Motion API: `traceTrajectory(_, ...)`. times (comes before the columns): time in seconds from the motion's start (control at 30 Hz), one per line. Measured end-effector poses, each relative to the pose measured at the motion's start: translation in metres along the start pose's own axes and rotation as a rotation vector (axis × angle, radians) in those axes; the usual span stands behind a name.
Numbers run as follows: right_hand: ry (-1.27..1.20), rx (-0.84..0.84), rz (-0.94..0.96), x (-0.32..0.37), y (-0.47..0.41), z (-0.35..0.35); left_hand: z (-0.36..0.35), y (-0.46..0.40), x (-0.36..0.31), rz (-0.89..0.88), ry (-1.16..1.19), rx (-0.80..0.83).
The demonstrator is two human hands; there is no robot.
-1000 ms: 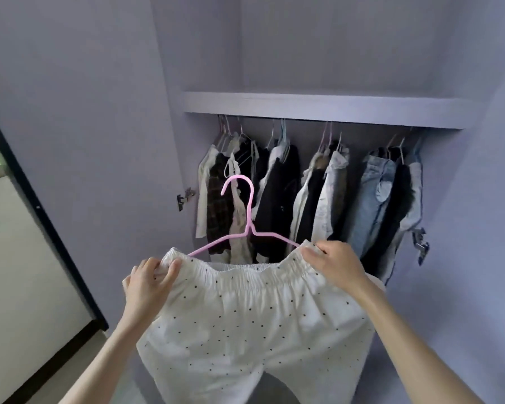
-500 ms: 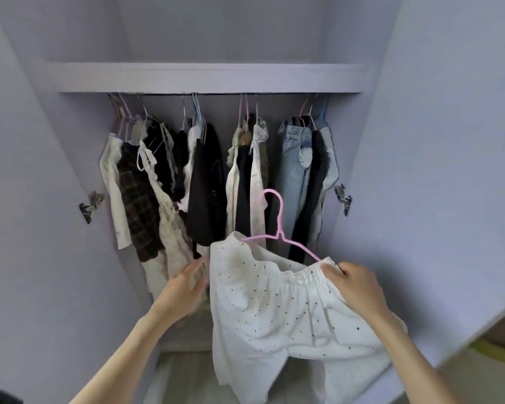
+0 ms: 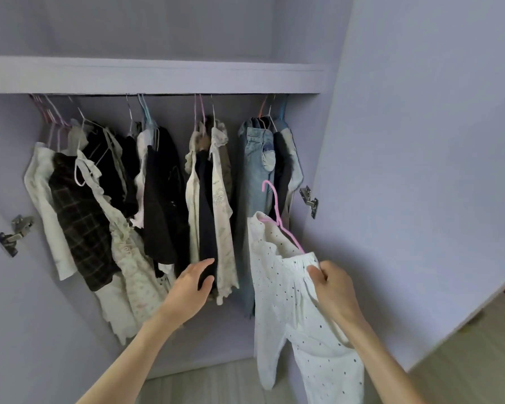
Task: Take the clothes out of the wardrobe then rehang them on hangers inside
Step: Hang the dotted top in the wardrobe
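White dotted trousers [image 3: 286, 290] hang on a pink hanger [image 3: 277, 217] in front of the wardrobe's right side. My right hand [image 3: 333, 290] grips the trousers' waistband at the hanger's right end. My left hand [image 3: 191, 287] reaches, fingers relaxed and holding nothing, toward the hem of a dark garment [image 3: 206, 205] between two pale ones. Several clothes hang on hangers from the rail under the shelf [image 3: 158, 75].
Blue jeans [image 3: 254, 176] hang at the rail's right end, just behind the pink hanger. A checked dark garment [image 3: 79, 223] and pale dresses hang at the left. The open wardrobe door [image 3: 420, 170] stands at the right. Metal hinges [image 3: 309, 196] sit on both side walls.
My left hand let go of the waistband and moved toward the hanging clothes. The trousers now hang from my right hand alone, nearer the wardrobe's right side. My view moved closer.
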State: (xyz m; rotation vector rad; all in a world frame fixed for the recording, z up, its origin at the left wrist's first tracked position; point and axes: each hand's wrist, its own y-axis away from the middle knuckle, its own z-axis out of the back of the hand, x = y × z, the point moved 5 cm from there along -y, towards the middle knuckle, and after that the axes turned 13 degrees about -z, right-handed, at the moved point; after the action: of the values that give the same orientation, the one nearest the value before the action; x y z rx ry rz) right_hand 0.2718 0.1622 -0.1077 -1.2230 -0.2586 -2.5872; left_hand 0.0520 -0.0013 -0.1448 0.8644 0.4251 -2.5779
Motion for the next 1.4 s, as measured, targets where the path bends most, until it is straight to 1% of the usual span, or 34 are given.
traceTrajectory(0.13,-0.08,0.005,-0.031,0.028,-0.031,-0.022,0.003,-0.03,0.01,-0.019,0.008,-0.031)
traceTrajectory(0.27,-0.146,0.091,-0.013,0.067,-0.08,-0.045,0.024,-0.08,0.027,-0.015,-0.017,-0.14)
traceTrajectory(0.43,-0.208,0.182,-0.02,0.111,-0.142,-0.072,0.05,-0.152,0.043,-0.004,-0.076,-0.23)
traceTrajectory(0.6,-0.32,0.203,0.011,0.156,-0.18,-0.087,0.064,-0.21,0.041,-0.019,-0.14,-0.34)
traceTrajectory(0.7,-0.381,0.164,-0.002,0.179,-0.201,-0.09,0.064,-0.233,0.042,0.016,-0.151,-0.342)
traceTrajectory(0.83,-0.477,0.109,-0.029,0.205,-0.233,-0.099,0.068,-0.258,0.048,-0.018,-0.176,-0.367)
traceTrajectory(1.0,-0.487,0.019,-0.069,0.229,-0.272,-0.109,0.073,-0.282,0.064,-0.025,-0.204,-0.301)
traceTrajectory(1.07,-0.534,0.018,-0.087,0.237,-0.286,-0.113,0.074,-0.287,0.065,-0.082,-0.22,-0.323)
traceTrajectory(1.13,-0.569,0.024,-0.112,0.242,-0.298,-0.119,0.072,-0.292,0.065,-0.184,-0.291,-0.338)
traceTrajectory(1.23,-0.531,0.027,-0.16,0.242,-0.313,-0.131,0.065,-0.296,0.063,-0.247,-0.377,-0.317)
traceTrajectory(1.4,-0.471,-0.01,-0.228,0.232,-0.328,-0.147,0.06,-0.304,0.047,-0.22,-0.41,-0.275)
